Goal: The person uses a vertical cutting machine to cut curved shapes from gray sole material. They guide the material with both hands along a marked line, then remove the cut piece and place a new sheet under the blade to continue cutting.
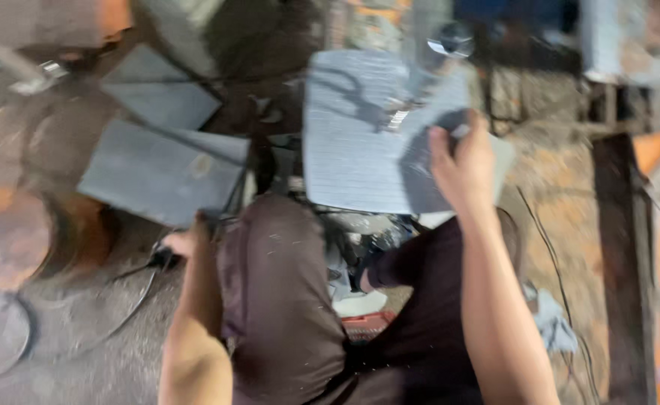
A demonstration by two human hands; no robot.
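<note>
Floor (pixel 82 352): grey, dusty, strewn with debris; frame blurred.
Legs (pixel 285 300): dark trousers, knees drawn up, seated low.
Flat grey sheets (pixel 161 169): two lying on the floor at left, overlapping.
Ribbed grey sheet (pixel 360 142): held up ahead of the knees, tilted.
Right hand (pixel 461 165): fingers clamped on the ribbed sheet's right edge.
Left hand (pixel 184 241): low beside the left knee, at a dark cable (pixel 146 281); finger state cannot be told.
</note>
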